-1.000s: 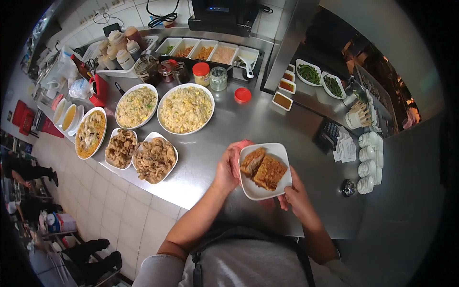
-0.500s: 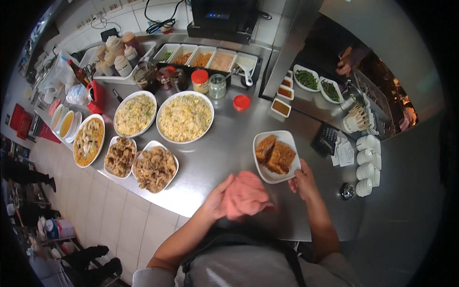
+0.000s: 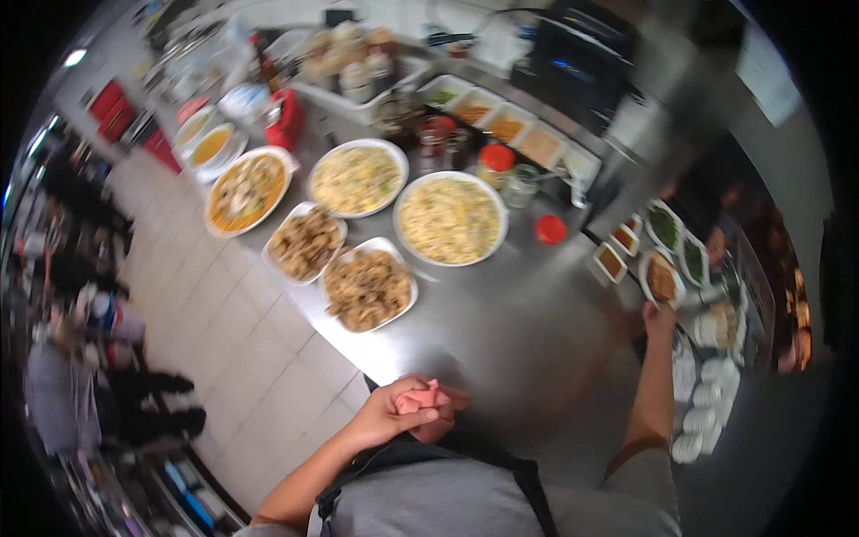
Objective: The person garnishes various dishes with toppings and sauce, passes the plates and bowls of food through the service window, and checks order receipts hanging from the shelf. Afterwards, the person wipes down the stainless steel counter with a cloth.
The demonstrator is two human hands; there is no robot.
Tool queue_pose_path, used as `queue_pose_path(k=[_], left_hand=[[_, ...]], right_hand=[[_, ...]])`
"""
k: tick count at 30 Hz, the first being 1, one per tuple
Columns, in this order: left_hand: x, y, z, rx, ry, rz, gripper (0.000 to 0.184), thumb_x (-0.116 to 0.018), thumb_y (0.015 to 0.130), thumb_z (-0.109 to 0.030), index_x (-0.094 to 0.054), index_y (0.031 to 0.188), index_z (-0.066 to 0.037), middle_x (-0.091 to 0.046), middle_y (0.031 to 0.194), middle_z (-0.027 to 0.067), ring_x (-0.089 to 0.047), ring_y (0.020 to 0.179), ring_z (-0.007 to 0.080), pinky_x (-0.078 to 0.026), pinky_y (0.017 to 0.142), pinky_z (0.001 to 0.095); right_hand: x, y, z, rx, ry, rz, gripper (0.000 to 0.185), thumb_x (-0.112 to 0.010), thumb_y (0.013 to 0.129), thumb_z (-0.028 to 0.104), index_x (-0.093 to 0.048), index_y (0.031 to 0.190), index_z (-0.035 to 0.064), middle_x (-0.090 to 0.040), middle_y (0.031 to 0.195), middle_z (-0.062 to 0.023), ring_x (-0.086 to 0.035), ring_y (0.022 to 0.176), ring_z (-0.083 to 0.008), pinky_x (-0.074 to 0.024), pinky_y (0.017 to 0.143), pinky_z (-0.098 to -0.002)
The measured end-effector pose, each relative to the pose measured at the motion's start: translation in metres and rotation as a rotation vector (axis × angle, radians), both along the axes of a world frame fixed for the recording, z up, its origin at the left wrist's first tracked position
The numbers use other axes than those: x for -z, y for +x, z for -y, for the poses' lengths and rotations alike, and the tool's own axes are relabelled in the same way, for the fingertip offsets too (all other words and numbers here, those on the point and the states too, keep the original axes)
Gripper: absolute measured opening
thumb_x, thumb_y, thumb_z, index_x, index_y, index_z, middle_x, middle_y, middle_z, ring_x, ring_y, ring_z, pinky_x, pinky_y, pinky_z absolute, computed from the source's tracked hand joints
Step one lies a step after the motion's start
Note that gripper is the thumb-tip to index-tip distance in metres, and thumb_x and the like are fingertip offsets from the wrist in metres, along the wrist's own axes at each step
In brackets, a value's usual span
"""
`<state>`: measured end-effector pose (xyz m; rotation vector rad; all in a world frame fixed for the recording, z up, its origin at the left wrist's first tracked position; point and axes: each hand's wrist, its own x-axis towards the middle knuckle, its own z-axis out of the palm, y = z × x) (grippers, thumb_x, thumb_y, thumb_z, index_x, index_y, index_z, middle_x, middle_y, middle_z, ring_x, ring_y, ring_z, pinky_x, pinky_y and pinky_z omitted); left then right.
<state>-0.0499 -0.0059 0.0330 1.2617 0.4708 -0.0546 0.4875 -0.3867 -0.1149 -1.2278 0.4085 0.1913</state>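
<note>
My left hand [image 3: 391, 415] is closed around a crumpled pink cloth [image 3: 422, 399] near the counter's front edge. Stretched out to the right, my right hand [image 3: 660, 316] grips the near rim of a white dish [image 3: 650, 266] holding browned, breaded pieces of food [image 3: 662, 277]. That dish is beside two white dishes of green vegetables [image 3: 664, 225] and some small sauce dishes [image 3: 610, 263]. Its underside and most of my right fingers are hidden or blurred.
Plates of fried rice [image 3: 450, 219], bowls of fried pieces [image 3: 369, 288] and a noodle plate [image 3: 249, 192] stand on the steel counter [image 3: 501, 322]. Behind are jars, a red lid [image 3: 550, 230] and topping trays [image 3: 507, 125]. Stacked white cups [image 3: 707, 395] stand right. A person [image 3: 72, 394] is at far left.
My right hand has carried the dish of breaded pieces away from the counter's middle, forward and right to the vegetable dishes. The cloth is bunched tighter in my left hand. The view has turned.
</note>
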Motion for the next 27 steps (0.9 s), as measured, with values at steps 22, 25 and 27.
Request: queue_pose_path(k=[22,25,27], left_hand=[[0.056,-0.052,-0.24,-1.123,0.02,-0.045,0.028,-0.046,0.099,-0.029,-0.047,0.108,-0.002,-0.059,0.071,0.0124,-0.057,0.049,0.02,-0.048,0.041,0.0376],[0.056,-0.024,-0.29,-0.946,0.111,-0.054,0.031,-0.045,0.099,-0.03,-0.047,0.109,-0.001,-0.058,0.069,0.014,-0.056,0.049,0.0197,-0.048,0.043,0.0388],[0.128,-0.019,-0.33,-0.901,0.696,-0.166,0.039,-0.048,0.097,-0.031,-0.059,0.112,0.003,-0.067,0.09,0.0236,-0.065,0.079,0.0352,-0.05,0.077,0.0443]], right_hand=[[-0.041,-0.337,-0.388,-1.265,-0.129,0.184,0.047,-0.033,0.101,0.021,-0.032,0.142,-0.0015,-0.059,0.072,-0.0144,-0.055,0.044,-0.0171,-0.0438,0.036,-0.0255],[-0.06,-0.349,-0.391,-1.287,-0.187,0.252,0.046,-0.035,0.098,0.014,-0.031,0.142,-0.0013,-0.06,0.072,-0.0141,-0.055,0.044,-0.0161,-0.0433,0.036,-0.0256],[-0.065,-0.356,-0.392,-1.266,-0.195,0.239,0.045,-0.035,0.095,0.008,-0.036,0.14,-0.0001,-0.061,0.069,-0.0128,-0.054,0.043,-0.0142,-0.0419,0.035,-0.0242]])
